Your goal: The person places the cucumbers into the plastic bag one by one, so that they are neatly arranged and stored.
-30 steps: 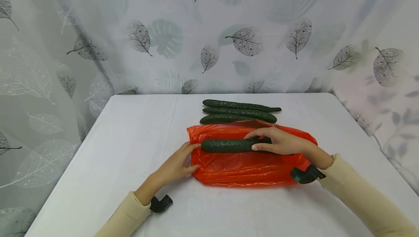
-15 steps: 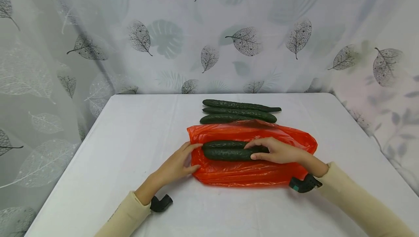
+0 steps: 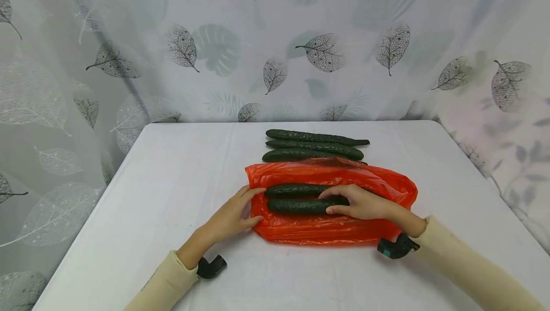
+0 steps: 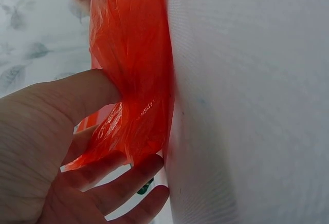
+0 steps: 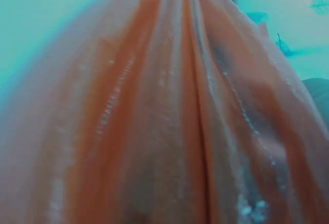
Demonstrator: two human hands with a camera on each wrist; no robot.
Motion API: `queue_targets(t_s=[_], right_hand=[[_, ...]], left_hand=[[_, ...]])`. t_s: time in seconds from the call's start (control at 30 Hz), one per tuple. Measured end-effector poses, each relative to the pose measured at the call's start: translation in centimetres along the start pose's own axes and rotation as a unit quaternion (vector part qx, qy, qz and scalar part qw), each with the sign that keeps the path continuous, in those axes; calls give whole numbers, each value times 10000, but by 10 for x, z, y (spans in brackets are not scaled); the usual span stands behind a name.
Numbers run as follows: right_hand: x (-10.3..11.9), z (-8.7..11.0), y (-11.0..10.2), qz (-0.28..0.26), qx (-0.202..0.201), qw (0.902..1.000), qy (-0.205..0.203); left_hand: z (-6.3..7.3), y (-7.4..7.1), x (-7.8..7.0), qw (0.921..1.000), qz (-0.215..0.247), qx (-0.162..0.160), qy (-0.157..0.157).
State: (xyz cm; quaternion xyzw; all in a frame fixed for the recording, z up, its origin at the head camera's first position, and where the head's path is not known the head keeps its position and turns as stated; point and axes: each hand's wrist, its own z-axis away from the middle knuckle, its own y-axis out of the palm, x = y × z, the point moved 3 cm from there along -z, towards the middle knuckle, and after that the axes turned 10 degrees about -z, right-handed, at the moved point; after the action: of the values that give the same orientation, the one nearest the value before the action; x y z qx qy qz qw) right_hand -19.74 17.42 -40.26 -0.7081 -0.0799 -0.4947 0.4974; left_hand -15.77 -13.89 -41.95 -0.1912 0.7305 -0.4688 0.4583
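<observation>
Basically, the front cucumber (image 3: 296, 206) is lying lengthwise on the red plastic bag (image 3: 301, 232), its left end showing and its right part going under the right hand (image 3: 363, 202). That hand is gripping it from above, thumb on the near side, fingers curling over toward the far side, so clamped on the cucumber. Just behind, the rear cucumber (image 3: 294, 190) is lying nearly parallel on the same bag, red strip showing between the two, hand partly hiding it. Left hand (image 3: 229, 215) is touching the bag's left edge, thumb and index finger spreading well apart; in the left wrist view the thumb is meeting the red plastic, other fingers spacing out below. Right wrist view is showing only blurry orange-red film up close, can't tell fingers there. Farther back, three more cucumbers (image 3: 315, 148) are lying side by side on the white tablecloth (image 3: 129, 234), the bag's far edge partly covering the nearest one. Leaf-print curtain (image 3: 240, 15) is hanging behind everything
</observation>
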Motion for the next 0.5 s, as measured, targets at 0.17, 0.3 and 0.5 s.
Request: queue_targets(t_s=[0.17, 0.3, 0.5], right_hand=[[-3, 1, 5, 54, -61, 9999, -104], [-4, 1, 7, 14, -59, 10000, -22], [-4, 0, 6, -87, 5, 9999, 67]], left_hand=[[-1, 0, 0, 10000, -48, 31, 8], [0, 0, 0, 9999, -118, -26, 33], [0, 1, 0, 9999, -119, -43, 52]])
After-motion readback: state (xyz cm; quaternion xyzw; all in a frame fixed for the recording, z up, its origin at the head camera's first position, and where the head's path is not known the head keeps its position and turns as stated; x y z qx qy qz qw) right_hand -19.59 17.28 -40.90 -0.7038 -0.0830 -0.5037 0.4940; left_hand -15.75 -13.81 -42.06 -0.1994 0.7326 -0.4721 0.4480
